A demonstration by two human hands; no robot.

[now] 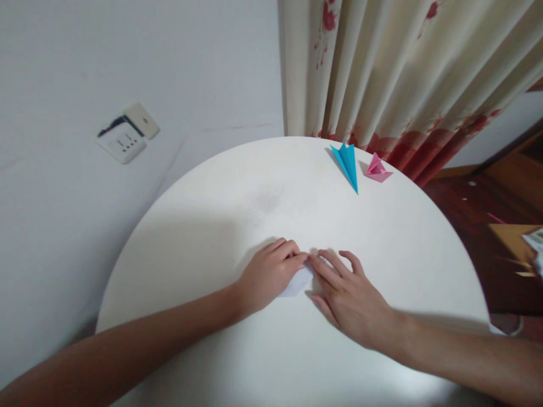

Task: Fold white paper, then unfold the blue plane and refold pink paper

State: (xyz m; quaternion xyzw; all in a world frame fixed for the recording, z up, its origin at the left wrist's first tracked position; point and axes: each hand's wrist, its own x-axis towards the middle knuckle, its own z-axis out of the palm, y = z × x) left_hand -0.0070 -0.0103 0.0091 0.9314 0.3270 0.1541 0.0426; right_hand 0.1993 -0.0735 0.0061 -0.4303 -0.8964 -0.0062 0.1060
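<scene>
White folded paper [297, 281] lies at the middle of the round bench [212, 226], pinned flat between both hands. Left hand [267, 274] curls its grip onto the paper's 9 o'clock side; right hand [345, 294] presses spread fingers on its 3 o'clock edge, fingertips meeting. Blue paper fold [348, 161] and pink paper fold [376, 168] rest at 1 o'clock near the curtain [403, 68].

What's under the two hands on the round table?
A small pale folded paper lies flat on the white table, pressed by the left hand and right hand. Only its lower corner shows; the rest is covered.
</scene>
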